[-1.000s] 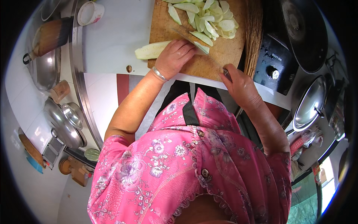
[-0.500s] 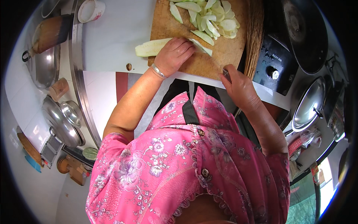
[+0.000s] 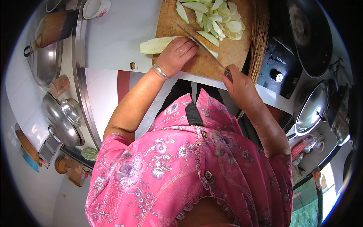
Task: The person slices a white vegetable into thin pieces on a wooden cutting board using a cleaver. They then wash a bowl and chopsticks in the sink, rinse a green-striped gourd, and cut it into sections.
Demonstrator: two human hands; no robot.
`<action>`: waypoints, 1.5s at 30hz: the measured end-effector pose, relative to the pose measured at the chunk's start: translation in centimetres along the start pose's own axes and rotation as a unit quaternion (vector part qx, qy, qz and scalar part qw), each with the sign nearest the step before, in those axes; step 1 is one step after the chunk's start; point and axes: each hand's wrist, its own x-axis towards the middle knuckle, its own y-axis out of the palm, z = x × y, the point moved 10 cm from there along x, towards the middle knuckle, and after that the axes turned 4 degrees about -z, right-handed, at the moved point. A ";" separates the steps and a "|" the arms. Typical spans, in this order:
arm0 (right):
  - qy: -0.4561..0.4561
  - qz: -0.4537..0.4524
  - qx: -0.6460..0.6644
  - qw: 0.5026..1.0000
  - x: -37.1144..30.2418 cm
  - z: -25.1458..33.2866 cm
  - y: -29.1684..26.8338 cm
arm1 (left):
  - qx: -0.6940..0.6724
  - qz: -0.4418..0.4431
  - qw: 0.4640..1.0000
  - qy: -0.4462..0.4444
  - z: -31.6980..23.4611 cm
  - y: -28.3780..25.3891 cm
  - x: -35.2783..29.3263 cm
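On the wooden cutting board [image 3: 202, 69], my left hand [image 3: 177, 57] presses down on a halved pale green squash [image 3: 152, 45], fingers curled over its right end. The squash's other end sticks out past the board's left edge. My right hand [image 3: 244, 90] grips the handle of a kitchen knife [image 3: 214, 56]. Its long thin blade slants up and left, passing just right of my left fingertips, over the cut end. Whether the edge touches the squash I cannot tell. Beyond the blade lies a heap of pale squash slices [image 3: 223, 25], with a few single slices beside it.
A bundle of brown straw stalks [image 3: 258, 41] lies along the board's right side, next to a black gas stove [image 3: 278, 66] and a large dark wok [image 3: 308, 38]. A white bowl [image 3: 96, 9] stands at the far left. Metal lids and basins [image 3: 56, 117] fill the left counter.
The knife blade, barely visible before, now shows its full length, slanting beside my left fingers. Both hands stay nearly in place. The whole view has shifted slightly.
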 end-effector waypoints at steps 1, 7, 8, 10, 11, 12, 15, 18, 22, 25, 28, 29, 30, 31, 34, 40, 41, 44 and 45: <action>0.007 0.011 0.000 1.000 -0.2 -0.1 0.2 | -0.002 -0.002 1.000 -0.001 0.0 0.0 0.0; 0.012 0.021 -0.050 0.998 2.4 -0.9 2.7 | -0.005 -0.001 1.000 -0.001 0.0 -0.4 0.4; 0.011 0.015 -0.042 0.999 2.6 -0.8 2.5 | -0.006 0.000 1.000 -0.003 -0.1 -0.7 0.5; 0.009 0.008 -0.028 1.000 2.8 -0.5 2.1 | -0.012 0.004 1.000 -0.013 0.0 -0.9 0.4; 0.009 0.001 -0.015 1.000 2.8 -0.2 1.5 | -0.017 0.007 1.000 -0.019 0.2 -0.9 0.3; 0.008 -0.003 -0.003 1.000 2.4 0.3 0.8 | -0.022 0.009 0.999 -0.028 0.3 -0.8 0.1; 0.003 -0.001 0.001 1.000 0.5 0.9 0.3 | -0.009 -0.019 1.000 -0.023 0.5 -0.9 -0.4; 0.007 0.001 -0.010 1.000 0.1 0.5 0.9 | -0.007 -0.014 1.000 -0.022 0.5 -0.7 -0.5; 0.003 0.004 -0.032 0.999 2.2 0.0 2.8 | -0.012 -0.024 0.999 -0.023 0.3 -1.2 0.0; -0.004 0.004 -0.054 0.999 3.0 0.1 2.9 | -0.010 -0.021 0.999 -0.027 0.1 -1.5 -0.2; 0.004 -0.010 -0.008 1.000 2.6 0.8 1.4 | -0.011 -0.024 0.999 -0.040 0.5 -1.6 -0.6; 0.004 -0.010 -0.002 1.000 2.2 1.2 1.0 | -0.011 -0.027 0.999 -0.042 0.7 -1.6 -0.5; 0.005 -0.011 0.003 1.000 1.7 1.6 0.4 | -0.011 -0.031 0.999 -0.043 0.7 -1.7 -0.4; 0.006 -0.012 0.008 1.000 1.2 1.8 0.1 | -0.009 -0.030 0.999 -0.042 0.7 -1.5 -0.5; 0.009 0.018 -0.011 1.000 -0.1 1.2 1.1 | -0.004 -0.028 0.999 -0.040 0.7 -1.3 -0.9; 0.050 0.045 -0.035 0.997 2.6 0.0 3.7 | -0.009 -0.028 0.999 -0.037 0.7 -1.5 -0.5; 0.031 0.026 -0.032 0.999 2.9 0.3 3.3 | -0.009 -0.030 0.999 -0.036 0.6 -1.8 -0.4; 0.003 -0.004 -0.011 1.000 2.8 1.0 2.4 | -0.005 -0.023 0.999 -0.046 0.7 -2.1 -0.8; 0.007 -0.001 0.002 1.000 2.4 1.6 1.7 | -0.002 -0.021 0.998 -0.051 0.9 -2.1 -1.0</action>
